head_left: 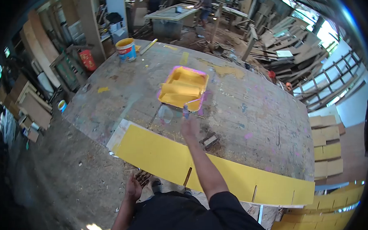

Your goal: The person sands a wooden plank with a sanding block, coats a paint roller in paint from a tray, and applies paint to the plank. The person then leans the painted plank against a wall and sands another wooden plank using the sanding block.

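Note:
My right hand (pixel 190 127) is closed around the handle of a paint roller (pixel 186 110), reaching over the board to the tray. The roller's yellow-coated sleeve (pixel 179 90) lies in a paint tray (pixel 203 77) of yellow paint with pink-stained edges. Along the table's near edge lies a long yellow-painted board (pixel 153 150) with narrow slots and a bare, whitish left end. My left hand (pixel 134 188) hangs low just in front of that board, thumb apart and holding nothing I can see.
The stained worktable (pixel 266 118) carries a paint bucket (pixel 126 51), a flat stick (pixel 149 47), a clear plastic piece (pixel 165 114) and a dark block (pixel 210 141). Yellow slotted boards (pixel 323 224) lie at lower right. Scrap wood (pixel 286 37) is piled behind; a person (pixel 204 7) stands far back.

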The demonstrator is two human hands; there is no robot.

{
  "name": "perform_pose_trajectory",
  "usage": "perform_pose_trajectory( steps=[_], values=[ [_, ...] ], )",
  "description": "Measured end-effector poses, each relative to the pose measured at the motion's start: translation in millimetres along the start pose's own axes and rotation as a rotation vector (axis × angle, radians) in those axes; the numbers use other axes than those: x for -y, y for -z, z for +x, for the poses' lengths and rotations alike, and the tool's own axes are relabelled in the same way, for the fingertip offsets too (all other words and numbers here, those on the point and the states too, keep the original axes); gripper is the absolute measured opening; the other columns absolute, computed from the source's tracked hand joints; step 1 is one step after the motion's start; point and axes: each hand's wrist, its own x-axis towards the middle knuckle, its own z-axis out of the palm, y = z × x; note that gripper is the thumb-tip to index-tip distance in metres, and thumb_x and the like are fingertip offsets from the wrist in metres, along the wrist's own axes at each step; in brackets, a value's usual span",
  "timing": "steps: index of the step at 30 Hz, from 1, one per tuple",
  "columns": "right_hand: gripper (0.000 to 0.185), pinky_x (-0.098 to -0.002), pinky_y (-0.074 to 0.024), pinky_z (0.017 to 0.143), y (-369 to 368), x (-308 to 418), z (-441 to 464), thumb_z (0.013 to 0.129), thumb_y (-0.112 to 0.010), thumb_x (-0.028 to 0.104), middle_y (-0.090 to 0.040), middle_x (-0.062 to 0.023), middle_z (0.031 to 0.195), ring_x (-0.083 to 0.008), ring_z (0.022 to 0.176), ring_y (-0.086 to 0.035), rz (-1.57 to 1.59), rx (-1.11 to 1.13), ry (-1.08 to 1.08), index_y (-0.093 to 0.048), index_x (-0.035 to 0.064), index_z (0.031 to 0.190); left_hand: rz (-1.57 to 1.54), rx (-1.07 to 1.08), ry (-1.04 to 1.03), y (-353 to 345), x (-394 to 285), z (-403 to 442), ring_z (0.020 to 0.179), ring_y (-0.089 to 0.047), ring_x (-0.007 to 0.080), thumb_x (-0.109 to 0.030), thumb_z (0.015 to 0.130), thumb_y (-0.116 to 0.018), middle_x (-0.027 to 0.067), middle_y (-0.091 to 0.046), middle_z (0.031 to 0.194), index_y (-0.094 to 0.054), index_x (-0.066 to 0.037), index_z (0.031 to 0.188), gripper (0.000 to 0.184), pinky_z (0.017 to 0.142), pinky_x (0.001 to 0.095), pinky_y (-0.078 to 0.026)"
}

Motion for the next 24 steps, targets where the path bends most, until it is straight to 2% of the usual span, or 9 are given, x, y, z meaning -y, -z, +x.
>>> perform_pose_trajectory(
  steps=[4,6,10,12,14,15,17,22,24],
  values=[
    [0.036,-0.0591,-0.0538,0.087,-59,-3,-5,0.089,-0.062,0.025,-0.073,-0.0237,0.107,-0.0476,0.103,-0.069,0.196,0.023,-0.106,-0.064,0.0091,0.122,-0.017,0.025,0.099,15,-15,3,0.136,-0.056,0.0332,-0.06,0.105,-0.048,0.0182,-0.059,0.147,-0.051,-0.003,0.149,0.072,0.116,0.0487,-0.039],
    [0.043,-0.059,-0.0527,0.092,-15,13,-16,0.091,-0.058,0.022,-0.071,-0.0264,0.114,-0.0483,0.108,-0.068,0.091,0.189,-0.097,-0.062,0.0089,0.131,-0.019,-0.022,0.066,11,-24,1,0.133,-0.06,0.0351,-0.054,0.108,-0.047,0.0191,-0.061,0.145,-0.052,-0.001,0.148,0.066,0.115,0.0487,-0.041],
    [0.049,-0.0561,-0.0507,0.099,30,1,-48,0.092,-0.055,0.019,-0.068,-0.028,0.123,-0.0465,0.12,-0.063,0.016,0.138,0.024,-0.059,0.0082,0.139,-0.017,0.039,0.141,-1,-31,7,0.134,-0.059,0.0345,-0.05,0.108,-0.051,0.0167,-0.064,0.141,-0.056,-0.003,0.142,0.058,0.115,0.0494,-0.042],
    [0.052,-0.0521,-0.0491,0.104,86,-2,-69,0.094,-0.056,0.019,-0.066,-0.0273,0.128,-0.0439,0.127,-0.059,0.024,0.349,0.042,-0.057,0.0092,0.145,-0.026,0.007,0.179,-5,-32,10,0.135,-0.058,0.034,-0.048,0.107,-0.052,0.0161,-0.063,0.141,-0.055,-0.003,0.143,0.057,0.115,0.0502,-0.043],
    [0.049,-0.049,-0.0502,0.104,116,-57,-102,0.094,-0.063,0.021,-0.069,-0.0235,0.122,-0.0413,0.124,-0.061,0.087,0.252,0.162,-0.06,0.0094,0.142,-0.044,-0.044,0.192,-12,-34,9,0.135,-0.058,0.0335,-0.046,0.107,-0.053,0.0155,-0.062,0.142,-0.054,-0.004,0.143,0.056,0.116,0.051,-0.043],
    [0.028,-0.0486,-0.0553,0.09,137,-82,-118,0.086,-0.065,0.009,-0.074,-0.0146,0.108,-0.0404,0.104,-0.068,0.241,0.018,0.279,-0.072,0.0052,0.114,-0.029,-0.076,0.185,-23,-36,6,0.135,-0.057,0.0329,-0.045,0.106,-0.055,0.0154,-0.059,0.143,-0.052,-0.003,0.144,0.057,0.117,0.0519,-0.043],
    [0.019,-0.0469,-0.0533,0.097,168,-154,-141,0.086,-0.071,0.012,-0.074,-0.016,0.11,-0.0388,0.109,-0.066,0.147,-0.22,0.21,-0.075,0.0068,0.103,-0.016,-0.123,0.17,-38,-39,5,0.135,-0.057,0.0323,-0.045,0.106,-0.056,0.0152,-0.057,0.145,-0.051,-0.003,0.145,0.058,0.118,0.0527,-0.043],
    [0.027,-0.0508,-0.0495,0.102,289,-266,-157,0.096,-0.069,0.029,-0.072,-0.0217,0.108,-0.0412,0.111,-0.064,-0.287,-0.138,-0.043,-0.075,0.0027,0.099,-0.062,-0.287,0.217,-40,-40,16,0.132,-0.057,0.0316,-0.047,0.102,-0.062,0.015,-0.054,0.145,-0.044,-0.002,0.149,0.068,0.115,0.0499,-0.046],
    [0.041,-0.0529,-0.0487,0.1,313,-276,-157,0.102,-0.062,0.039,-0.071,-0.023,0.105,-0.0428,0.11,-0.064,-0.267,0.107,-0.087,-0.074,-0.0001,0.096,-0.043,-0.336,0.186,-38,-36,17,0.124,-0.059,0.0314,-0.05,0.1,-0.063,0.0148,-0.054,0.141,-0.047,0.0,0.143,0.068,0.105,0.0463,-0.052]
  ],
)
